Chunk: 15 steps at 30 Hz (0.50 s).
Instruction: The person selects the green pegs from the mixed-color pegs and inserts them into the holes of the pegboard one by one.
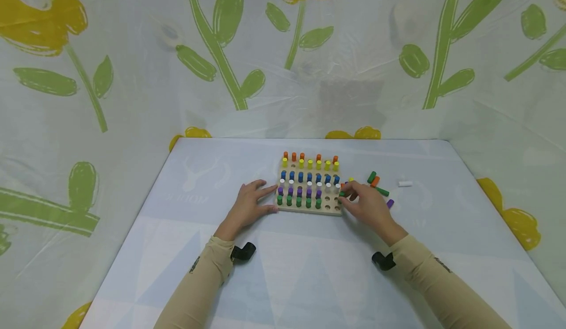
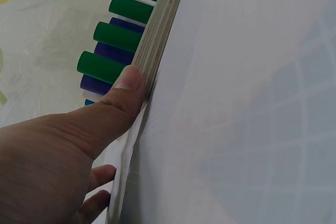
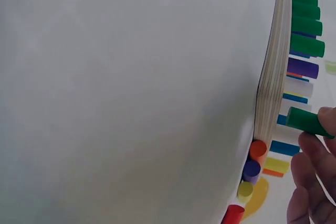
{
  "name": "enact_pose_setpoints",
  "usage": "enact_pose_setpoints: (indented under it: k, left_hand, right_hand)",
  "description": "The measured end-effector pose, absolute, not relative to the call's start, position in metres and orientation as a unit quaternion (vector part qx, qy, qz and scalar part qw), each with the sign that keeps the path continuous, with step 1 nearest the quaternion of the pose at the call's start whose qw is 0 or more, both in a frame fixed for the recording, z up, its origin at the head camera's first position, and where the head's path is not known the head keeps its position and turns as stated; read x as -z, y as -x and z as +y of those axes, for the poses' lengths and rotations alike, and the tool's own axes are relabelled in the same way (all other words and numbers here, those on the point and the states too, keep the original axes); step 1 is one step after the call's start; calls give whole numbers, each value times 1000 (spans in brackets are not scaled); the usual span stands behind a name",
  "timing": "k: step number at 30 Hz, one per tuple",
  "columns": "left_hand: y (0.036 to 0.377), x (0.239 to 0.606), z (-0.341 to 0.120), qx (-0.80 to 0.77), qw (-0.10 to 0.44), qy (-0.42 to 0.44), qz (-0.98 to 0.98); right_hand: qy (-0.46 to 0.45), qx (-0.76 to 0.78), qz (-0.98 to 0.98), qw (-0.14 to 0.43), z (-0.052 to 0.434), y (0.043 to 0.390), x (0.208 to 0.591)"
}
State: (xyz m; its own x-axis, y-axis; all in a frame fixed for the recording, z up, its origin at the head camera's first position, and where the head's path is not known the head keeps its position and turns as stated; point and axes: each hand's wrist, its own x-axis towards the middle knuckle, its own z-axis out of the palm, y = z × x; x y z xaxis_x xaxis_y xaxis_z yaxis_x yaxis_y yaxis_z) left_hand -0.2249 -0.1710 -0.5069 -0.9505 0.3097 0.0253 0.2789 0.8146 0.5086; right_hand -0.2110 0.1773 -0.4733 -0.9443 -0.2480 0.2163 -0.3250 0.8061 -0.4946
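Right hand (image 1: 369, 204) pinches a green peg (image 3: 307, 121), axis roughly upright, above empty holes just leftward; left hand (image 1: 247, 204), fingers flat, steadies pegboard (image 1: 309, 210).

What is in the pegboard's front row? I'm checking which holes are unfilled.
The pegboard front row holds five green pegs, then open holes. The right hand, pinching a green peg, covers the row's right end.

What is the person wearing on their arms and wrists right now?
Both arms wear long tan sleeves reaching the wrists, each with a small dark mark near the cuff. A small black camera is strapped under each wrist. The left hand and right hand are bare.
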Motion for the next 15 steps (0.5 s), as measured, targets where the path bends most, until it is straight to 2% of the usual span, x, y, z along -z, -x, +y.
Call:
enact_pose_setpoints:
  k: [15]
  left_hand:
    - [227, 509, -172, -258, 34, -153, 953]
  right_hand:
    - [-166, -278, -946, 0, 163, 207, 469]
